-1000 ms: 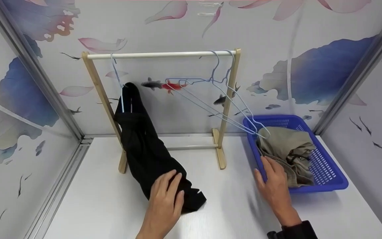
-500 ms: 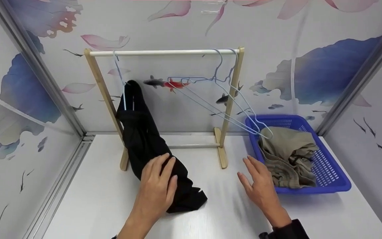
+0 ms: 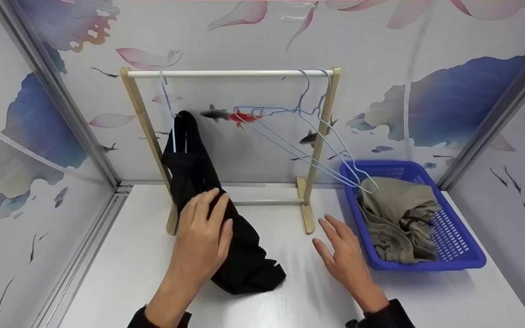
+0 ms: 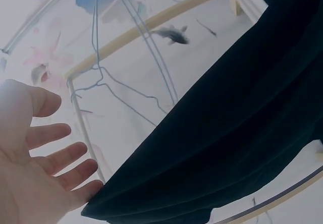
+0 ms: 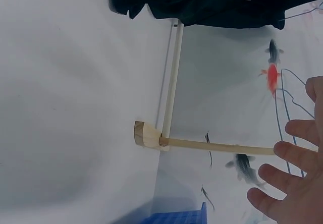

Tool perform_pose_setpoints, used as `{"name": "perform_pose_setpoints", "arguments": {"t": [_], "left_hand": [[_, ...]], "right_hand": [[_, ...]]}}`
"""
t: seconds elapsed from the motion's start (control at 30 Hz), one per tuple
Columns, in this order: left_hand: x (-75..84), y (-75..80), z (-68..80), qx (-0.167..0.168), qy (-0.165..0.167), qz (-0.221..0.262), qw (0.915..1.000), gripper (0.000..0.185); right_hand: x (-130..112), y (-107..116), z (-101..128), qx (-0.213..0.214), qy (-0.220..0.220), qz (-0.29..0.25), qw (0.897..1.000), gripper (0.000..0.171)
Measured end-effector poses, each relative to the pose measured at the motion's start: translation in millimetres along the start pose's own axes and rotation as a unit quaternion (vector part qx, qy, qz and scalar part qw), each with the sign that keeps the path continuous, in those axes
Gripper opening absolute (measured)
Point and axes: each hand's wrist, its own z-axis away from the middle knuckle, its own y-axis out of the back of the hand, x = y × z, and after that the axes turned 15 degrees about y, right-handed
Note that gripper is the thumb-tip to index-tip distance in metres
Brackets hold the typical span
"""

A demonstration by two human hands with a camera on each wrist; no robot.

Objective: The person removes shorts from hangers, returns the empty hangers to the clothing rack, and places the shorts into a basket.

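Left hand: the left hand (image 3: 203,237) lies flat on the black cloth garment (image 3: 208,214), fingers straight and close together, pressing on the fabric rather than gripping it; in the left wrist view the fingers (image 4: 60,156) are spread and relaxed with the little finger at the dark cloth's edge.

Right hand: the right hand (image 3: 344,259) is open over the white tabletop (image 3: 121,273), fingers apart and straight, holding nothing; it sits between the garment and the blue plastic basket (image 3: 467,255), clear of both.

Black garment: it hangs from a thin pale-blue wire hanger (image 3: 169,107) hooked near the left end of the rack's white top rail (image 3: 226,73), then slants down to the right, its lower end bunched on the tabletop in front of the rack.

Rack: a small wooden-post clothes rack (image 3: 319,150) stands at the back of the table, just in front of the wall; the right wrist view shows its foot (image 5: 146,134) and low crossbar.

Spare hangers: two more pale-blue wire hangers (image 3: 317,146) hook on the right end of the rail and lean down to the right, their lower corners reaching over the basket's rim.

Basket: it sits to the right of the rack with a crumpled khaki cloth garment (image 3: 397,218) piled inside.

Backdrop: walls papered with petals, blue leaves and small fish (image 3: 233,116).
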Motion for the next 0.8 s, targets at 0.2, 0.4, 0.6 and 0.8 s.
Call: {"name": "perform_pose_setpoints", "arguments": {"t": [0.2, 0.4, 0.6, 0.8], "left_hand": [[-3.2, 5.3, -18.5, 0.003, 0.000, -0.018, 0.9998, 0.037], [-8.2, 8.5, -34.0, -0.002, 0.008, -0.027, 0.9996, 0.037], [-18.2, 9.8, -49.0, 0.003, 0.027, -0.044, 0.9987, 0.035], [-29.3, 10.2, -68.0, 0.015, 0.057, -0.053, 0.9969, 0.035]], "right_hand": [[-1.8, -2.7, -0.1, -0.002, -0.010, -0.010, 1.000, 0.051], [-1.6, -4.2, -0.9, -0.003, -0.014, -0.015, 1.000, 0.050], [-0.9, -5.0, -3.8, -0.004, -0.010, -0.020, 1.000, 0.048], [1.7, -4.3, -6.8, -0.018, -0.030, -0.031, 0.999, 0.049]]}}
